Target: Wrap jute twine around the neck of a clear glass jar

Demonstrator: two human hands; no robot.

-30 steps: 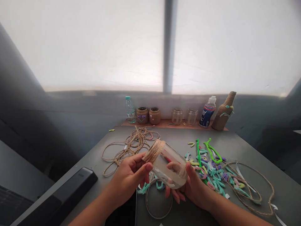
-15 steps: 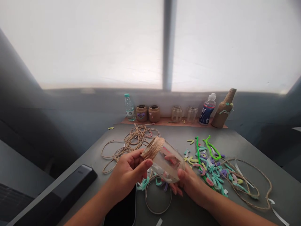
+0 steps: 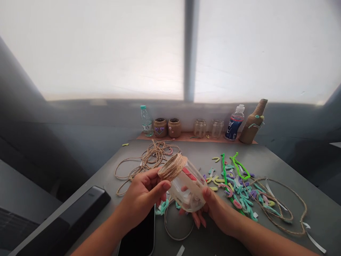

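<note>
Jar: a glass jar (image 3: pixel 188 188) lay on its side, tilted, with a band of jute twine (image 3: pixel 172 167) wound tightly around its upper end; red and pale shapes showed through the glass, but I could not tell whether they were inside it.
Left hand: a left hand (image 3: pixel 142 193) held the twine-wrapped end, fingers curled around it.
Right hand: a right hand (image 3: pixel 213 209) cupped the jar's base, with its fingers (image 3: pixel 197 220) spread beneath it.
Jar's place: it sat between both hands, above the table.
Below the hands: a metal hoop (image 3: pixel 179 222) and a smartphone (image 3: pixel 140 231) lay there.
Left of the hands: loose twine (image 3: pixel 149 160) lay in loops beyond the left hand.
Right of the hands: pipe cleaner pieces (image 3: pixel 237 188) lay scattered.
Beyond the hands: twine-wrapped jars (image 3: pixel 167 128) and clear glass jars (image 3: pixel 207 128) stood on a shelf.
</note>
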